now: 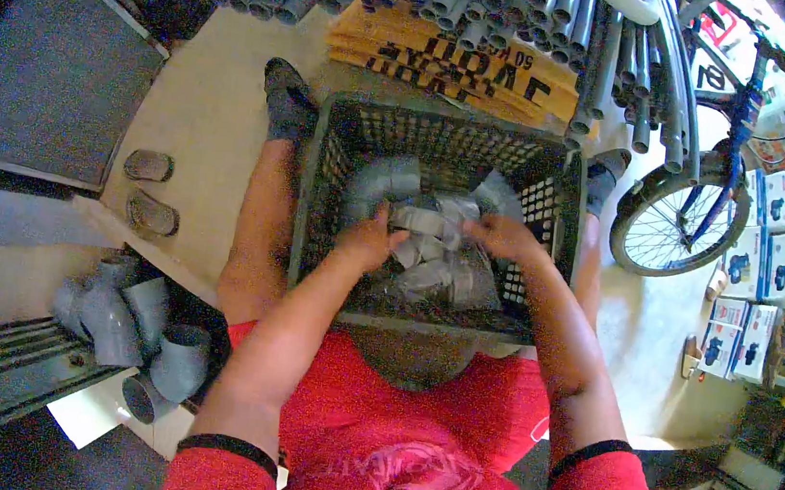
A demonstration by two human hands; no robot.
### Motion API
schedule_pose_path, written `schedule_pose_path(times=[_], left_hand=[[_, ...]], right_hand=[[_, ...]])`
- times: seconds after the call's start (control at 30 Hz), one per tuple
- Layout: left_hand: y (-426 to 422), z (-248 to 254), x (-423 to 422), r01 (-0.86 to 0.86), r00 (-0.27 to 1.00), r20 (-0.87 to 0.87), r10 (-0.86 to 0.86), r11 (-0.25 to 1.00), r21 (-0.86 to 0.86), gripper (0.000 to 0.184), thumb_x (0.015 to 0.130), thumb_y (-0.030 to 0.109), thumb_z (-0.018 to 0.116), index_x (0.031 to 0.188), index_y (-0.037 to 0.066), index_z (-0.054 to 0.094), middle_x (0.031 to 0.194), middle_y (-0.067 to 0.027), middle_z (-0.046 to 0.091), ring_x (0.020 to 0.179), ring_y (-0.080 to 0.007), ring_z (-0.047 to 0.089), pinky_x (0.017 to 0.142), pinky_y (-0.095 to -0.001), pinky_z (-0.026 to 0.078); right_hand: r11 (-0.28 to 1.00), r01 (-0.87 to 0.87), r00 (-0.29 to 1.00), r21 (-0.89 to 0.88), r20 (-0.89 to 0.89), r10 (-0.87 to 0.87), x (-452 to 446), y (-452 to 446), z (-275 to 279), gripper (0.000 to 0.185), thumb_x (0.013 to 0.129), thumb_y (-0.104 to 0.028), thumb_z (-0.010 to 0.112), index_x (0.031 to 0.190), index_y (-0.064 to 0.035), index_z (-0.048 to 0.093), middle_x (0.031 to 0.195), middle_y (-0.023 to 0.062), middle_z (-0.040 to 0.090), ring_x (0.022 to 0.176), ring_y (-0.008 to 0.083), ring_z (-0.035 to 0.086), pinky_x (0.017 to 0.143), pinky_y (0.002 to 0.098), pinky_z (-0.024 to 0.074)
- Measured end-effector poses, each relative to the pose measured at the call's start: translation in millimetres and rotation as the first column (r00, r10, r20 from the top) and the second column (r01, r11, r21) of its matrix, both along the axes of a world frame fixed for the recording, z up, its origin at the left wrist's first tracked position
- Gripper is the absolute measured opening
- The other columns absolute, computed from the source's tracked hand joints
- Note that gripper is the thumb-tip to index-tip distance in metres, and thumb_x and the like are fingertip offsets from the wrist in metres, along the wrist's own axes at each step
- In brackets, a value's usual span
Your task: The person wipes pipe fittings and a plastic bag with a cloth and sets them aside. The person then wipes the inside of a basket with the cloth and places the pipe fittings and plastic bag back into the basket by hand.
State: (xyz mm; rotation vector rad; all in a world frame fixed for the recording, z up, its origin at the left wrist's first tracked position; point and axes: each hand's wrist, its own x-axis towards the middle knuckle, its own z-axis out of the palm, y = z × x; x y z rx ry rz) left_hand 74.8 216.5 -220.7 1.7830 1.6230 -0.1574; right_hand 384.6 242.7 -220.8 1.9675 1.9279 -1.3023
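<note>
A black plastic crate [427,326] stands between my legs, with several grey pipe fittings inside it. My left hand [372,241] reaches into the crate, its thumb and fingers closed at the left end of a light grey pipe fitting [422,220]. From the right, my right hand [507,239] grips the other end of this fitting with bent fingers; its fingertips are partly hidden. A curved grey elbow [385,181] lies behind my left hand. Nearer to me, a clear plastic bag [465,287] covers some fittings.
Grey pipes [478,8] jut out above yellow sacks [452,63] beyond the crate. A bicycle wheel [680,225] and stacked boxes [743,266] stand at the right. Larger grey fittings [113,320] rest on a rack at the left, near a pair of sandals [152,215].
</note>
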Motion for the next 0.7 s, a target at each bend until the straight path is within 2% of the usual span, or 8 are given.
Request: schedule_pose_path(times=[0.07,0.13,0.17,0.23,0.37,0.47,0.57,0.7], left_hand=[[16.6,46.5,-6.9,-0.076,0.997,-0.006,0.076,0.996,0.036,0.087,0.093,0.065,0.054,0.151,0.002,0.04,0.134,-0.0311,0.059,0.125,-0.0437,0.058,0.103,-0.052,0.048],[18.1,45.6,-8.5,-0.042,0.998,0.06,0.033,0.989,0.144,0.091,0.089,0.063,0.063,0.154,0.005,0.036,0.138,-0.0306,0.055,0.129,-0.0421,0.056,0.103,-0.0518,0.048],[18.1,35.3,-6.5,0.023,0.991,0.124,-0.056,0.966,0.257,0.094,0.086,0.062,0.068,0.154,0.006,0.035,0.141,-0.0302,0.053,0.131,-0.0411,0.054,0.104,-0.0515,0.048],[19.1,17.0,6.4,0.106,0.916,0.332,-0.226,0.933,0.344,0.109,0.075,0.058,0.081,0.157,0.008,0.03,0.151,-0.0308,0.042,0.137,-0.0429,0.047,0.11,-0.0504,0.044],[-1.4,44.8,51.4,0.138,0.99,0.016,-0.142,0.978,0.158,0.124,0.068,0.06,0.085,0.161,0.01,0.019,0.154,-0.034,0.034,0.136,-0.0535,0.043,0.115,-0.0532,0.037],[3.1,34.0,44.5,0.186,0.982,0.0,-0.189,0.964,0.192,0.12,0.069,0.059,0.085,0.158,0.007,0.023,0.153,-0.0336,0.035,0.135,-0.0513,0.045,0.111,-0.0526,0.043],[6.6,15.0,35.1,0.168,0.977,0.094,-0.192,0.961,0.218,0.115,0.07,0.058,0.085,0.155,0.004,0.029,0.15,-0.0338,0.039,0.131,-0.0509,0.049,0.107,-0.0525,0.046],[4.1,0.6,40.7,0.087,0.982,0.145,-0.125,0.965,0.247,0.107,0.071,0.057,0.084,0.15,0.003,0.036,0.144,-0.0325,0.045,0.128,-0.0492,0.051,0.107,-0.0517,0.046]], right_hand=[[0.942,0.168,0.983,0.292,0.024,-0.183,16.4,1.4,-8.4,0.091,0.091,-0.066,0.057,0.149,0.0018,0.038,0.137,0.0308,0.056,0.121,0.0451,0.059,0.101,0.0491,0.0482],[0.694,0.174,0.913,0.698,0.15,-0.38,34.9,-8.8,-73.2,0.089,0.091,-0.06,0.062,0.151,-0.0001,0.037,0.144,0.0308,0.05,0.13,0.0476,0.051,0.106,0.0494,0.0455],[0.747,0.051,0.92,0.663,0.26,-0.294,44.2,-14.6,-118.5,0.092,0.088,-0.058,0.065,0.152,-0.0007,0.035,0.147,0.0313,0.046,0.133,0.0481,0.047,0.108,0.0495,0.0442],[0.888,0.111,0.929,0.447,0.272,-0.253,25.8,-5.9,-79.7,0.1,0.082,-0.056,0.072,0.155,-0.0021,0.029,0.146,0.0326,0.046,0.132,0.0492,0.048,0.108,0.0502,0.0442],[0.892,0.144,0.919,0.428,0.278,-0.281,14.9,3.3,-57.5,0.136,0.064,-0.052,0.089,0.162,-0.0066,0.007,0.134,0.036,0.051,0.122,0.0506,0.054,0.105,0.0513,0.0468],[0.862,0.174,0.923,0.475,0.228,-0.312,22.9,6.9,-68.3,0.136,0.062,-0.05,0.091,0.163,-0.0117,0.008,0.126,0.0329,0.057,0.116,0.0491,0.058,0.101,0.0513,0.0487],[0.911,0.062,0.896,0.407,0.379,-0.231,1.7,7.5,-6.9,0.129,0.062,-0.051,0.091,0.162,-0.0208,0.015,0.122,0.0306,0.061,0.119,0.0494,0.056,0.103,0.0514,0.0476],[0.877,-0.115,0.876,0.466,0.464,-0.132,-11.4,13.4,-0.9,0.113,0.069,-0.045,0.088,0.161,-0.0307,0.023,0.139,0.0285,0.051,0.123,0.0506,0.054,0.106,0.0537,0.0455]])
